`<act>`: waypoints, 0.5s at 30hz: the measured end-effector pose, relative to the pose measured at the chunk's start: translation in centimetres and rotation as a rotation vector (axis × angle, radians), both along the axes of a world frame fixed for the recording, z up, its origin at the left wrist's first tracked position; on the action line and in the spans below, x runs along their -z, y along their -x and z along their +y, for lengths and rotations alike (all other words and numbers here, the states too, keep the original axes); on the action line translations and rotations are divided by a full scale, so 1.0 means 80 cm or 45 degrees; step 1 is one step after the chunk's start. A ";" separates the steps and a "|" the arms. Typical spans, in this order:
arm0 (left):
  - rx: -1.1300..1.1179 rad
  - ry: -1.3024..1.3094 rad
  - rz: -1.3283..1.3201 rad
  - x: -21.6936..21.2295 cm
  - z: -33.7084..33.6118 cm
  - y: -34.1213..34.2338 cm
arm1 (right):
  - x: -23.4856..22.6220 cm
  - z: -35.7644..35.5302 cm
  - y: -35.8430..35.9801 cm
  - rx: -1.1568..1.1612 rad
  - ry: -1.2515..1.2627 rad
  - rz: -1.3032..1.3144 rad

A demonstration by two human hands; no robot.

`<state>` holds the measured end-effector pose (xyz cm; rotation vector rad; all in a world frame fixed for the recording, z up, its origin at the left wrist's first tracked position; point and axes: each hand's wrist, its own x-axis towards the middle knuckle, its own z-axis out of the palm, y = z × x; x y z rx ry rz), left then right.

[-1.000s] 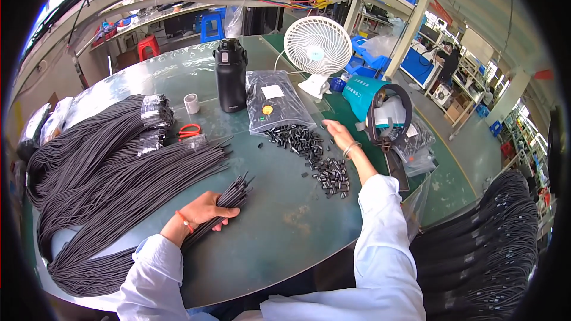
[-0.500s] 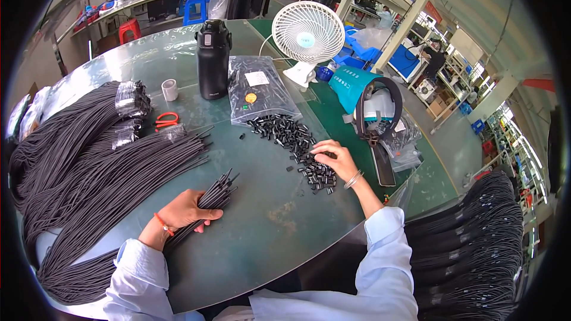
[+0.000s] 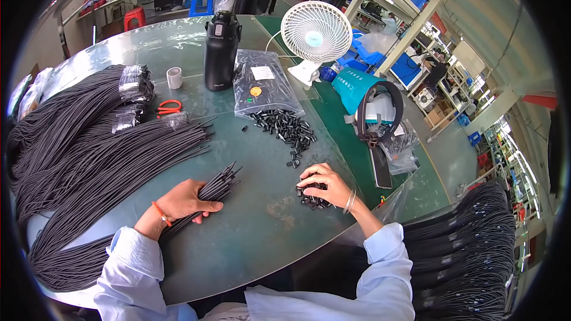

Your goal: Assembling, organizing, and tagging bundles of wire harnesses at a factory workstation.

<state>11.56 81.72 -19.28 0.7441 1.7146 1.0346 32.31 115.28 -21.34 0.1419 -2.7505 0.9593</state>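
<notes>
My left hand [image 3: 185, 201] grips a small bundle of black cords [image 3: 219, 185] that lies on the green round table [image 3: 256, 249], cord ends pointing up and right. My right hand [image 3: 323, 183] rests on the table with its fingers curled over a small heap of black cap pieces [image 3: 311, 198]. A longer trail of the same black caps [image 3: 286, 131] runs from that heap up toward a clear bag of caps [image 3: 262, 86].
Big piles of black cords [image 3: 83, 154] cover the table's left side, with red-handled scissors [image 3: 168, 107] and a tape roll [image 3: 174, 77] among them. A black bottle [image 3: 222, 50], a white fan [image 3: 315, 32] and a teal bag [image 3: 357, 86] stand behind. More cord bundles [image 3: 470, 249] hang at the right.
My right hand has drawn back from the middle of the cap trail toward me, dragging a small heap of caps along. My left hand keeps hold of the cord bundle.
</notes>
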 end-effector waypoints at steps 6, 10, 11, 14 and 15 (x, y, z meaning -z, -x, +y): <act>-0.003 0.015 -0.035 0.004 0.004 -0.004 | 0.003 0.025 0.027 0.136 0.034 0.191; -0.005 0.020 -0.029 0.004 0.005 -0.002 | 0.009 0.025 0.046 0.142 0.061 0.024; -0.004 0.019 -0.031 0.003 0.007 -0.003 | 0.009 0.025 0.044 0.144 0.019 0.024; -0.015 0.019 -0.039 0.000 0.005 -0.002 | 0.010 0.019 0.039 0.132 -0.062 0.018; -0.015 0.022 -0.031 0.000 0.005 -0.002 | 0.011 0.017 0.032 0.119 -0.064 0.032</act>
